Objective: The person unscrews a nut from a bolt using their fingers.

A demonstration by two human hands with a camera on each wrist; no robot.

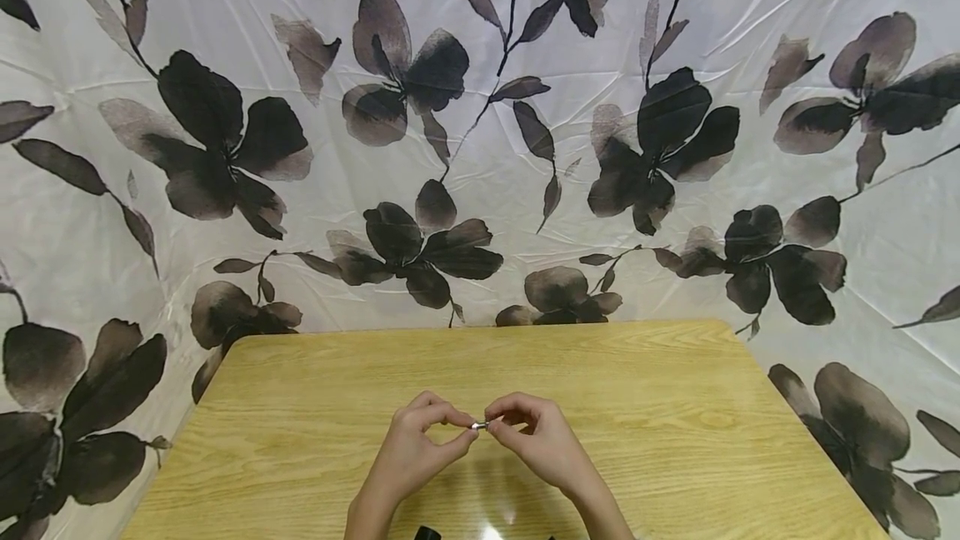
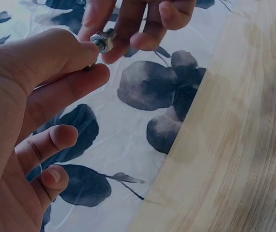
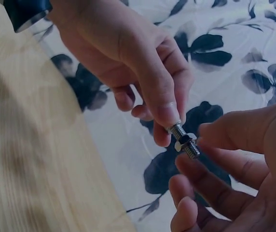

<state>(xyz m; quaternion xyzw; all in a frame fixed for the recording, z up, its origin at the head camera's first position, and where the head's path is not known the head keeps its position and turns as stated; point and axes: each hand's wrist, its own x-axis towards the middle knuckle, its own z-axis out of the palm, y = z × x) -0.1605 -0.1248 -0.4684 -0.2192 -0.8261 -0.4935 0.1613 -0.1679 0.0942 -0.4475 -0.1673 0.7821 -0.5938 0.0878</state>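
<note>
No text, label, brand or number can be read

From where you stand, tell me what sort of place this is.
Probably an improvised indoor tabletop workspace: a wood-grain table, floral sheeting behind it, and a bolt with a nut on it.

forearms (image 1: 596,507): bare | fingers (image 2: 63,137): bare, short nails (image 2: 55,175) | left wrist (image 3: 70,14): dark rounded fitting (image 3: 26,12), grey rim

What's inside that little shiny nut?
A threaded bolt goes through the nut, showing on both sides. The threads inside are covered, and the left fingers hide the bolt's other end.
</note>
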